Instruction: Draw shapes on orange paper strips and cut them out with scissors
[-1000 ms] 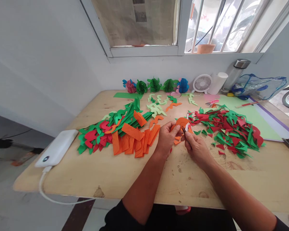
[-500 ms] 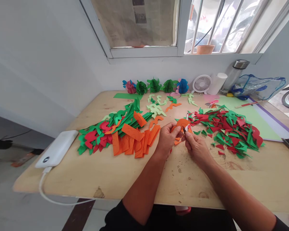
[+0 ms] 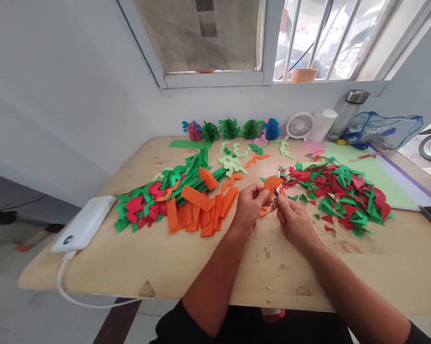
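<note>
My left hand [image 3: 252, 205] is closed, pinching a folded orange paper piece [image 3: 273, 183] with a curved edge. Close beside it my right hand [image 3: 293, 217] is closed around small scissors [image 3: 276, 193]; their dark blades meet the orange paper, and the handles are hidden in my fingers. Just beyond the paper lies a slim white pen [image 3: 279, 175]. Orange scraps [image 3: 264, 211] are on the table under my hands. Left of my left hand, folded orange strips [image 3: 192, 215] with drawn wavy lines lie in an overlapping pile.
Green and red cut-outs [image 3: 140, 208] are heaped at left, and red and green offcuts [image 3: 344, 191] at right. Paper honeycomb figures [image 3: 231, 128] line the wall near a small fan [image 3: 300, 125] and a bottle [image 3: 350, 114]. A white power bank [image 3: 84, 223] sits at the left edge, cable hanging.
The orange paper has turned slightly in my left hand, and the scissors' tip has shifted a little against it. The view has moved very slightly.
</note>
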The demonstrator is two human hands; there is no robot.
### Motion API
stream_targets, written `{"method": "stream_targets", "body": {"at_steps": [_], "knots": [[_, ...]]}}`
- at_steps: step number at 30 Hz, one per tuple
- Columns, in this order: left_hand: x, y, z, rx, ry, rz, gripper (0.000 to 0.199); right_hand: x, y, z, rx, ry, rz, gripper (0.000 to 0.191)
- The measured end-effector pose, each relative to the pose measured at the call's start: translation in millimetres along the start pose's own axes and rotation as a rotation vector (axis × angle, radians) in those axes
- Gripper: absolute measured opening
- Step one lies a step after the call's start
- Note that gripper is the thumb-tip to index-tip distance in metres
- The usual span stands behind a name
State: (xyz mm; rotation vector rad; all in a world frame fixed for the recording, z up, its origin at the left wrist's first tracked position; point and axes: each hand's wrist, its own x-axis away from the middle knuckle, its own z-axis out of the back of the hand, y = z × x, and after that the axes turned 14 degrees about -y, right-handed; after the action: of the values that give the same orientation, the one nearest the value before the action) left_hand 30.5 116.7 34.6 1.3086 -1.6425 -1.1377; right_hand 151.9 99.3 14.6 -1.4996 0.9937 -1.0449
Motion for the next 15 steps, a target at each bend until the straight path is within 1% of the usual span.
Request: {"method": "stream_targets", "body": {"at_steps": [5, 15], "knots": [[-0.2, -0.8, 0.6, -0.012, -0.002, -0.014, 0.019, 0.8, -1.5, -1.4, 0.016, -0.035, -0.018, 0.055], [-0.2, -0.8, 0.2, -0.005, -0.017, -0.022, 0.018, 2.7, -3.5, -2.8, 0.027, -0.051, -0.025, 0.055]]}}
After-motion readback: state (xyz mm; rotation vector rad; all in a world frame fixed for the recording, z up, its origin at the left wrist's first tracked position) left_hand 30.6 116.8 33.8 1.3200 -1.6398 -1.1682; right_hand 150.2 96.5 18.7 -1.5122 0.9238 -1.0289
